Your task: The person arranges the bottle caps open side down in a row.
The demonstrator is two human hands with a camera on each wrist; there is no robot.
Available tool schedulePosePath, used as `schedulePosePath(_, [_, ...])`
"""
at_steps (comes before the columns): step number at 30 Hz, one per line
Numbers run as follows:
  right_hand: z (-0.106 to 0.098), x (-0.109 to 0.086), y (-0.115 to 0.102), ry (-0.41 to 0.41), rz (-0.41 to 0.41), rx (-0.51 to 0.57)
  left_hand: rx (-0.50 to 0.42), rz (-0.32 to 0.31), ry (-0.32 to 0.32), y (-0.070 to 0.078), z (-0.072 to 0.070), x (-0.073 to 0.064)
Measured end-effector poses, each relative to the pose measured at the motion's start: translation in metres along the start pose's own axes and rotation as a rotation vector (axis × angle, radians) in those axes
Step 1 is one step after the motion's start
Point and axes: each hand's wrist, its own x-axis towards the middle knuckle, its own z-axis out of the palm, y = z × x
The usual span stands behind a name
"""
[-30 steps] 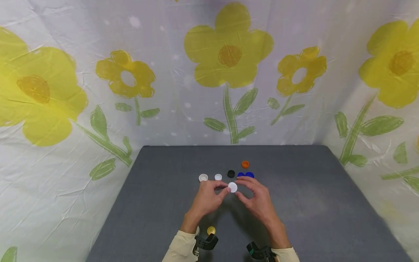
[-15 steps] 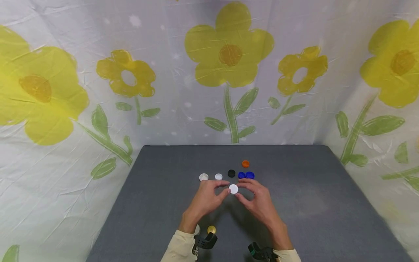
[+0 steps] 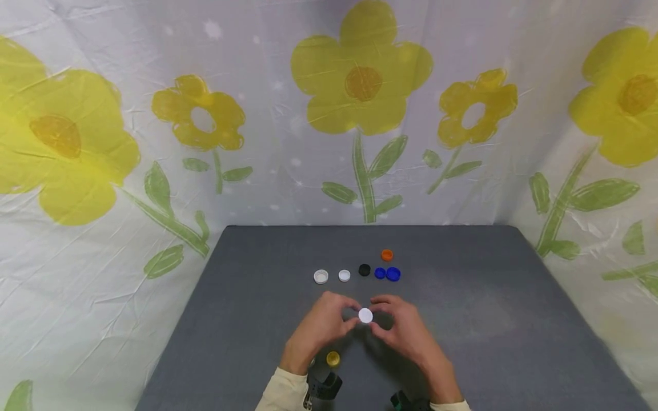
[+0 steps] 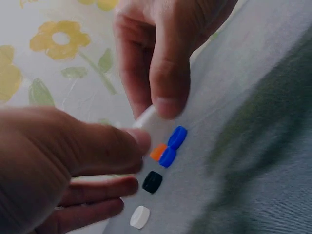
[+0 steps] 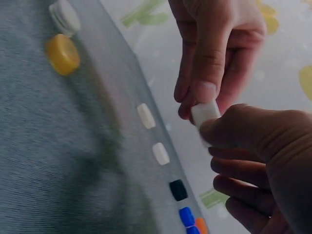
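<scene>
A round white bottle cap (image 3: 365, 315) is held just above the dark table between my two hands. On its left side, my left hand (image 3: 324, 322) pinches the cap between thumb and fingers. From the right, my right hand (image 3: 406, 328) pinches the opposite edge. Seen side-on in the right wrist view, the held cap (image 5: 204, 114) has a thumb pressed to it from each hand. Fingers partly cover its rim in both wrist views. A yellow cap (image 3: 333, 358) lies near my left wrist, beside another white cap (image 5: 65, 17) mostly hidden from the head view.
Beyond my hands stands a loose row: a larger white cap (image 3: 321, 277), a small white cap (image 3: 344, 275), a black cap (image 3: 364, 270) and two blue caps (image 3: 393, 274). Behind them lies an orange cap (image 3: 387, 255). A flowered cloth (image 3: 288, 188) encloses the table (image 3: 267, 251).
Both hands have drawn back toward my body with the white cap between them. The blue caps, partly covered by the right fingers earlier, now show whole.
</scene>
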Motion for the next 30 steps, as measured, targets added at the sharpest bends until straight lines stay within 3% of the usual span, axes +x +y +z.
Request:
schedulePosePath(9, [0.007,-0.006,0.0,-0.155,0.022,0.048,0.047,-0.017,-0.053,-0.002,0.01,-0.011])
schedulePosePath(17, [0.013,-0.011,-0.003,-0.288,0.024,0.08,0.078,-0.066,-0.147,0.002,0.016,-0.023])
schedulePosePath(25, [0.017,-0.013,-0.005,-0.378,0.025,0.041,0.186,-0.042,-0.132,0.007,0.023,-0.028])
schedulePosePath(30, [0.017,-0.014,-0.005,-0.413,0.032,0.036,0.231,-0.063,-0.145,0.011,0.029,-0.03])
